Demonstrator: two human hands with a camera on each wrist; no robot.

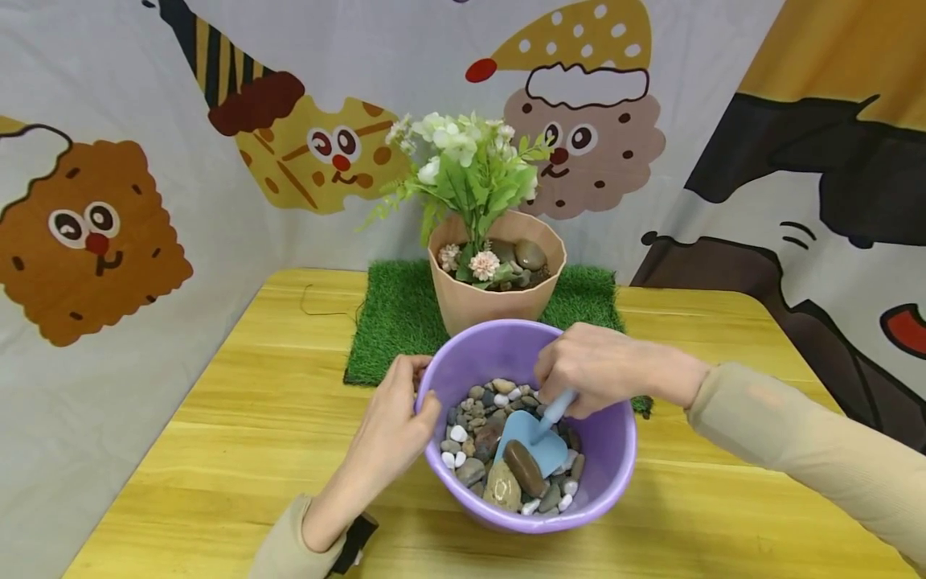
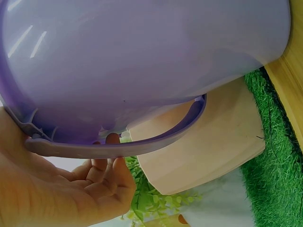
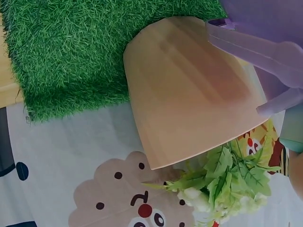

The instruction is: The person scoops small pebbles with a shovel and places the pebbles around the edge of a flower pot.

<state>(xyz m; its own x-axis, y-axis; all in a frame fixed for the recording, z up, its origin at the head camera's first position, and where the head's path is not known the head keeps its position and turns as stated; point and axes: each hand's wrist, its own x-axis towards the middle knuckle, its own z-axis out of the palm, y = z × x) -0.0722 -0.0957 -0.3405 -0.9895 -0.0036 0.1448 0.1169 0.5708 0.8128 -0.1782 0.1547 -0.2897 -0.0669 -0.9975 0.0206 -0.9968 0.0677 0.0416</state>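
Note:
A purple bucket [image 1: 499,347] stands on the table with pebbles and larger stones in it. My left hand [image 1: 391,426] holds the bucket's left rim, the thumb at the edge. The left wrist view shows its fingers [image 2: 102,177] curled by the bucket's handle [image 2: 156,145]. My right hand [image 1: 596,366] reaches over the right side and grips a small light-blue shovel by its handle [image 1: 559,404]. Its blade [image 1: 515,426] lies among the stones, with a long brown stone [image 1: 526,468] on or against it. A tan speckled stone [image 1: 502,487] lies beside that one.
Behind the bucket, a peach flowerpot [image 1: 492,303] with white flowers [image 1: 456,141] and stones stands on a green turf mat [image 1: 401,310]. The yellow wooden table [image 1: 239,418] meets a cartoon-printed cloth [image 1: 333,48] at the back. A thin dark thread [image 1: 311,312] lies at the left.

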